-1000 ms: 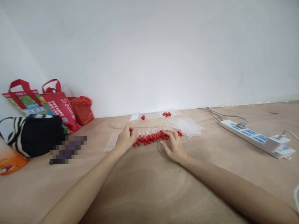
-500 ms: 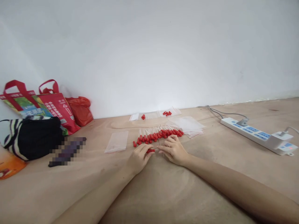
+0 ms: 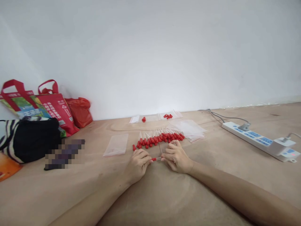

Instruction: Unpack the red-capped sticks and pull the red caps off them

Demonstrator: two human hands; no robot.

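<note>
In the head view, my left hand (image 3: 138, 166) pinches the red rubber bulb of a dropper (image 3: 154, 159), held level just above the table. A thin clear tube runs from the bulb toward my right hand (image 3: 177, 158), whose fingers are closed around its other end. How far the tube sits in the bulb is hidden by my fingers. Just beyond both hands lies a row of droppers (image 3: 155, 140), with red bulbs toward me and pale thin tubes pointing away.
Clear zip bags (image 3: 116, 145) lie left of the row, and a stack of bags (image 3: 188, 128) lies to its right. Loose red bulbs (image 3: 167, 116) rest near the wall. Shopping bags (image 3: 58, 110) and a black bag (image 3: 37, 138) stand left; a power strip (image 3: 254, 135) is at right.
Both hands have come slightly nearer to me with the dropper. More of the clear tube shows between them. The view has shifted a little.
</note>
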